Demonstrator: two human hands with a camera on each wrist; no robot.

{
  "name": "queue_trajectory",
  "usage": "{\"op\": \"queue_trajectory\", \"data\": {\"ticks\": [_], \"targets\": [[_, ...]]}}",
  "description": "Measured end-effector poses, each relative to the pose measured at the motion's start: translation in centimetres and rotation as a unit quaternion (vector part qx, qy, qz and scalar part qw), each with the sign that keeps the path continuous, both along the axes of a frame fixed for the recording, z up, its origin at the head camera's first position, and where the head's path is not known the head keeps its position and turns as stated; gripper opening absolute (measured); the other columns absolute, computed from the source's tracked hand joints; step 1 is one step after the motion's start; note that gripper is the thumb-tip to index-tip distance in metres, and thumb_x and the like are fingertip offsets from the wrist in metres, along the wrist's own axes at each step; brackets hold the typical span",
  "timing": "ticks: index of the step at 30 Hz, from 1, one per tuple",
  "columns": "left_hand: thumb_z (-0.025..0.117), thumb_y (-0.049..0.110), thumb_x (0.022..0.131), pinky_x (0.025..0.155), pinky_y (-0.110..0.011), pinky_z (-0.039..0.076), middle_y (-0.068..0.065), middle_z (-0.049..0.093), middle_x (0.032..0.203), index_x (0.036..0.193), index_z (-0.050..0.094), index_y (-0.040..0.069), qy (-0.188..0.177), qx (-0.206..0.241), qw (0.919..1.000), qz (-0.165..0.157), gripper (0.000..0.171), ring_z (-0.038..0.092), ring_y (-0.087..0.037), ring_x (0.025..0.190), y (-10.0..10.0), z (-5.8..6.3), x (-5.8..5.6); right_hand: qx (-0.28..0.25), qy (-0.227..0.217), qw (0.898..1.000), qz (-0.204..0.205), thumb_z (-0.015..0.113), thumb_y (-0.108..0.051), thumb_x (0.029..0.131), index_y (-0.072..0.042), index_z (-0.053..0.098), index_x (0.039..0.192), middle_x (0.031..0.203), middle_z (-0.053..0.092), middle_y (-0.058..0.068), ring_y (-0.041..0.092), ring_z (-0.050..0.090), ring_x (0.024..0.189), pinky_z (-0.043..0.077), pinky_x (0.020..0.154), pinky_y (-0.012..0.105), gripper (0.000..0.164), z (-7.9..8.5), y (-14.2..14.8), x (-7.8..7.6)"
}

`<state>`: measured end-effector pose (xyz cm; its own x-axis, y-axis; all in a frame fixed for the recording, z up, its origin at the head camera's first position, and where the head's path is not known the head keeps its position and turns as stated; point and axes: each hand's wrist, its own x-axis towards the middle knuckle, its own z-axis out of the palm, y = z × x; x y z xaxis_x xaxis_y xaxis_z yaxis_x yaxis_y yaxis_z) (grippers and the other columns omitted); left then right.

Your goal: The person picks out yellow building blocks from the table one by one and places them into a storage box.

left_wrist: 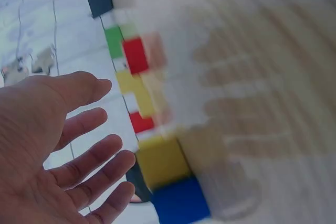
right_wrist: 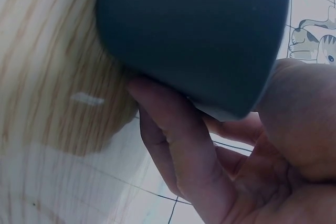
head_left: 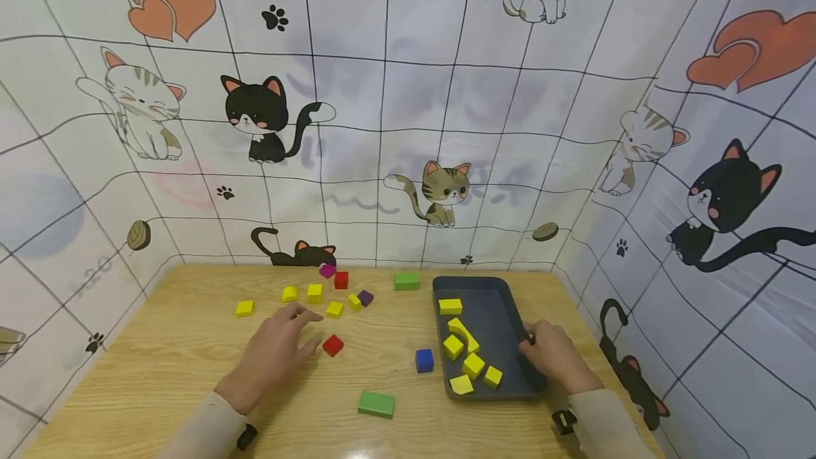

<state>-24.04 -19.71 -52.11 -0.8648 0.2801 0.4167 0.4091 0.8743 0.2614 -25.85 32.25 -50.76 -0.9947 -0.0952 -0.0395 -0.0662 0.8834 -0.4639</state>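
Observation:
My left hand (head_left: pixel 277 346) hovers low over the table with its fingers spread and nothing in them. Just right of its thumb lies a red block (head_left: pixel 333 345), and beyond the fingertips is a yellow block (head_left: pixel 334 309). The left wrist view has a blue block (left_wrist: pixel 181 202) beside a larger-looking yellow block (left_wrist: pixel 164 163), close to the little finger. My right hand (head_left: pixel 553 354) grips the right rim of a dark grey tray (head_left: pixel 510 331), thumb over the edge and fingers beneath. Several yellow blocks, among them an arch (head_left: pixel 463 335), sit along the tray's left side.
Between my hands lie a blue cube (head_left: pixel 423 360) and a green block (head_left: pixel 377 404). Another green block (head_left: pixel 406 281) is near the table's back edge. Toward the back left are a red cube (head_left: pixel 341 280), purple blocks and several yellow ones. A cat-printed curtain (head_left: pixel 357 126) surrounds the table.

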Motion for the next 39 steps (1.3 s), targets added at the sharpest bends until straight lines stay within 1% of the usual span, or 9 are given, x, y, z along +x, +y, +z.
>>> {"op": "queue_trajectory", "data": {"ticks": [5,8,11,13,16,21,26,32,39], "targets": [[0.085,0.025,0.080,0.069,-0.035,0.051,-0.002,0.058,0.109,0.115,0.071,0.016,0.006,0.009,0.9999,0.004,0.040,0.054,-0.020,0.084,-1.6,-0.7,0.1,0.008,0.015,1.000,0.002,0.066,-0.007,0.091,0.013,0.051,0.136,0.125,0.060,0.033,0.016,0.047,0.050,0.041,0.047,0.032,0.052,-0.2,0.5,0.2],[0.085,0.026,0.080,0.069,-0.034,0.051,-0.003,0.058,0.108,0.116,0.071,0.015,-0.002,0.004,1.0000,0.008,0.040,0.053,-0.018,0.082,-2.1,-0.9,0.1,0.008,0.023,1.000,0.005,0.065,-0.006,0.090,0.013,0.051,0.136,0.118,0.064,0.030,0.015,0.046,0.049,0.041,0.046,0.031,0.052,-0.5,0.6,0.2],[0.085,0.026,0.081,0.070,-0.033,0.052,-0.003,0.059,0.109,0.117,0.071,0.015,-0.021,-0.002,0.9997,0.013,0.041,0.053,-0.017,0.080,-2.3,-0.9,0.2,0.000,0.021,1.000,0.000,0.065,-0.007,0.089,0.013,0.051,0.136,0.094,0.069,0.020,0.013,0.044,0.046,0.040,0.044,0.030,0.053,-0.6,0.7,0.2],[0.085,0.027,0.081,0.072,-0.034,0.052,-0.003,0.059,0.110,0.118,0.071,0.014,-0.034,-0.006,0.9992,0.019,0.041,0.054,-0.017,0.081,-2.5,-0.9,0.3,-0.005,0.017,1.000,-0.005,0.064,-0.008,0.089,0.012,0.051,0.137,0.078,0.064,0.010,0.012,0.041,0.045,0.039,0.043,0.030,0.054,-0.6,0.6,0.2],[0.085,0.026,0.081,0.075,-0.036,0.054,-0.004,0.060,0.110,0.118,0.070,0.013,-0.052,-0.007,0.9983,0.027,0.041,0.055,-0.017,0.082,-2.7,-0.9,0.4,-0.003,0.014,1.000,-0.005,0.064,-0.008,0.089,0.012,0.050,0.138,0.068,0.055,0.003,0.012,0.040,0.045,0.038,0.043,0.030,0.055,-0.7,0.6,0.0],[0.084,0.023,0.081,0.072,-0.035,0.053,-0.005,0.060,0.107,0.117,0.070,0.012,-0.066,0.003,0.9972,0.035,0.040,0.055,-0.017,0.081,-3.3,-0.9,0.3,0.002,0.016,1.000,-0.006,0.064,-0.008,0.089,0.011,0.050,0.138,0.073,0.057,0.003,0.012,0.040,0.046,0.039,0.044,0.030,0.055,-0.6,0.4,-0.3],[0.084,0.021,0.081,0.069,-0.033,0.050,-0.004,0.059,0.102,0.116,0.070,0.012,-0.076,0.000,0.9965,0.035,0.039,0.051,-0.015,0.076,-3.6,-0.6,0.2,0.002,0.016,1.000,-0.005,0.064,-0.007,0.089,0.012,0.051,0.138,0.090,0.065,0.010,0.013,0.041,0.047,0.039,0.044,0.031,0.054,-0.5,0.2,-0.3],[0.085,0.018,0.081,0.076,-0.036,0.053,-0.003,0.061,0.102,0.114,0.070,0.011,-0.085,-0.001,0.9960,0.027,0.037,0.054,-0.014,0.081,-3.9,-0.4,0.2,-0.002,0.008,1.000,-0.007,0.064,-0.007,0.089,0.011,0.050,0.139,0.073,0.058,0.003,0.012,0.040,0.047,0.039,0.044,0.031,0.055,-0.4,0.1,-0.2],[0.086,0.016,0.080,0.077,-0.037,0.054,-0.003,0.061,0.102,0.112,0.071,0.010,-0.096,-0.002,0.9951,0.023,0.036,0.055,-0.014,0.081,-4.0,-0.1,0.1,-0.001,0.000,1.000,-0.010,0.064,-0.008,0.089,0.011,0.049,0.139,0.074,0.059,0.004,0.013,0.042,0.048,0.039,0.045,0.031,0.055,-0.4,0.0,-0.3]]}}
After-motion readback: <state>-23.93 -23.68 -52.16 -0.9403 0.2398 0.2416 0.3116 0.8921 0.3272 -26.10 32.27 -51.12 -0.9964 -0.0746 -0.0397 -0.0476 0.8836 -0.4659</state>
